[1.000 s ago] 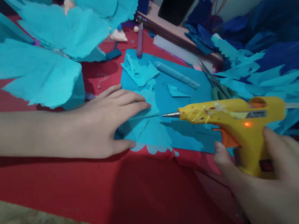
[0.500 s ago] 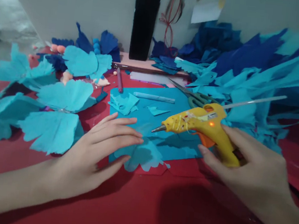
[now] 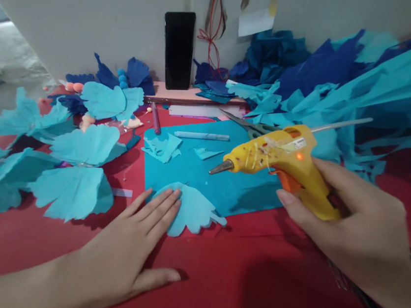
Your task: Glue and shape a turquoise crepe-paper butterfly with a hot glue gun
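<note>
My right hand (image 3: 361,221) is wrapped round the handle of a yellow hot glue gun (image 3: 275,154). Its indicator light glows orange, a clear glue stick (image 3: 344,125) pokes out of the back, and the metal nozzle points left and down over a blue sheet (image 3: 249,188). Flat on a light-blue scalloped paper wing (image 3: 195,212) lie the fingers of my left hand (image 3: 140,235), with the thumb spread out on the red table. The wing overlaps the near edge of the blue sheet, and my fingers cover part of its left side.
Several light-blue paper butterflies (image 3: 81,164) stand at the left. Paper scraps (image 3: 163,147) and a pale-blue stick (image 3: 202,136) lie on the sheet, scissors (image 3: 249,125) at its far edge. A black phone (image 3: 178,49) leans against the wall. Crumpled blue paper (image 3: 318,78) is heaped at the right.
My left hand has come down and flattened onto the paper wing, its thumb moving away from the fingers. The glue gun stays in my right hand above the sheet. The camera view has shifted somewhat.
</note>
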Demonstrator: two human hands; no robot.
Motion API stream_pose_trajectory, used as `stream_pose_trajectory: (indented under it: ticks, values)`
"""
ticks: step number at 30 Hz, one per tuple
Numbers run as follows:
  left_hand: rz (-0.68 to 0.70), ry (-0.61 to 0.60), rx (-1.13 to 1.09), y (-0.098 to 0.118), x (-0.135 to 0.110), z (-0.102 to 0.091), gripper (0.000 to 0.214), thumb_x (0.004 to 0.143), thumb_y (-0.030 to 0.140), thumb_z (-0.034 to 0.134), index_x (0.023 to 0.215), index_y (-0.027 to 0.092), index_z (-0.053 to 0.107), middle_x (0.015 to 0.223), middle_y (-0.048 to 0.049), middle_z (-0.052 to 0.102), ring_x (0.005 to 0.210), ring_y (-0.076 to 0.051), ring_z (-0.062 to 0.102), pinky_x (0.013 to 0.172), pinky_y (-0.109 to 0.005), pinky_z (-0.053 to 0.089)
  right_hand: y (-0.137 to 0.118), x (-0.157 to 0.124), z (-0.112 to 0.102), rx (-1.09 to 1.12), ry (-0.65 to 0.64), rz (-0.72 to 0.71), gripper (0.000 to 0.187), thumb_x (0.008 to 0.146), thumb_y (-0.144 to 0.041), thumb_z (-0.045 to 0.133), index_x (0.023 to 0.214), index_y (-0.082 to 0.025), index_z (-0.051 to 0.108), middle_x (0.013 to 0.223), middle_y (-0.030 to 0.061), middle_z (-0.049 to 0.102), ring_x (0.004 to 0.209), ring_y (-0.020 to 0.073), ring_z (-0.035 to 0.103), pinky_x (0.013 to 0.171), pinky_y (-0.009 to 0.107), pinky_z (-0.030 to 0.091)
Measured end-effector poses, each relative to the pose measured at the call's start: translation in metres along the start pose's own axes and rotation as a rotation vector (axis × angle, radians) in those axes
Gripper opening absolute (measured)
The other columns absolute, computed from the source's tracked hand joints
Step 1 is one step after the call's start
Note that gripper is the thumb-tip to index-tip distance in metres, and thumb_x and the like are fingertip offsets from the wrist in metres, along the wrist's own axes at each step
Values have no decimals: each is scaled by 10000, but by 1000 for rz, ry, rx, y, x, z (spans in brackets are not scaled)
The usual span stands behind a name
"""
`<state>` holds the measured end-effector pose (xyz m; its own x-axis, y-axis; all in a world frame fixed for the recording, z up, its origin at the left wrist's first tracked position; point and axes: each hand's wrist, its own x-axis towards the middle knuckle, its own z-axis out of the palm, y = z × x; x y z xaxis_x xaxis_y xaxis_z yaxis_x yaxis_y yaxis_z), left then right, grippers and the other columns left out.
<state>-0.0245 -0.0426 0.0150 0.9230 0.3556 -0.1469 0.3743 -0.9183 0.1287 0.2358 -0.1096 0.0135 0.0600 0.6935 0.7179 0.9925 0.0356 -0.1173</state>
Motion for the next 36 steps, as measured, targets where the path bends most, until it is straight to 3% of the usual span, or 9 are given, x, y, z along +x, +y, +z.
stream_pose_trajectory:
  ticks: [6, 12, 18, 24, 28, 30, 33, 36]
  values:
    - [26, 130, 104, -3, -1, 0, 827, 854, 632, 260, 1410, 84, -12, 1439, -166, 203, 1338, -263, 199, 1036, -437, 327, 1, 1, -2, 52, -38, 40, 433, 794, -464, 442, 910, -72, 587, 664, 81, 606, 492, 132, 519, 412, 243, 400]
    - [-19, 189, 155, 6, 23, -2, 870, 829, 681, 149, 1329, -14, 305, 1407, -200, 253, 1325, -306, 224, 1039, -481, 306, 1, 1, -2, 64, -55, 73, 455, 786, -455, 454, 899, -39, 600, 653, 100, 604, 473, 134, 498, 390, 252, 380]
    - [-24, 140, 131, 8, 30, 3, 913, 800, 714, 159, 1315, -21, 327, 1400, -212, 249, 1320, -313, 221, 1043, -502, 298, 2, 4, -2, 97, -57, 75, 432, 786, -433, 465, 882, -33, 597, 617, 82, 586, 455, 119, 483, 377, 234, 369]
    - [5, 210, 76, 5, 18, -6, 787, 878, 596, 249, 1394, 24, 89, 1435, -200, 166, 1344, -271, 118, 1045, -472, 310, 3, 3, -1, 134, -42, 103, 431, 788, -428, 462, 894, -32, 596, 640, 81, 584, 471, 111, 474, 392, 228, 375]
    - [15, 108, 86, 11, 19, -3, 791, 853, 636, 252, 1373, 40, 228, 1417, -177, 246, 1324, -295, 217, 1034, -474, 329, 3, 2, 0, 147, -66, 121, 400, 765, -422, 485, 863, -52, 598, 610, 65, 565, 461, 111, 452, 381, 233, 353]
    - [9, 119, 109, 15, 19, -2, 804, 841, 656, 235, 1353, 38, 285, 1404, -170, 278, 1306, -306, 274, 1016, -470, 354, 4, 2, 0, 165, -74, 136, 375, 755, -418, 493, 859, -72, 595, 626, 61, 575, 466, 114, 456, 386, 236, 350]
    - [55, 218, 156, 21, 13, -3, 842, 830, 658, 283, 1396, 50, 147, 1387, -169, 319, 1278, -302, 346, 987, -434, 389, 4, 3, 0, 194, -88, 165, 356, 736, -421, 511, 856, -96, 593, 637, 50, 580, 469, 117, 456, 393, 242, 350]
    - [135, 229, 177, 28, 1, -6, 927, 813, 643, 369, 1394, 50, -45, 1353, -168, 382, 1231, -281, 429, 963, -376, 411, 4, 4, 1, 199, -65, 185, 368, 730, -439, 509, 855, -103, 594, 616, 38, 564, 461, 116, 439, 393, 244, 336]
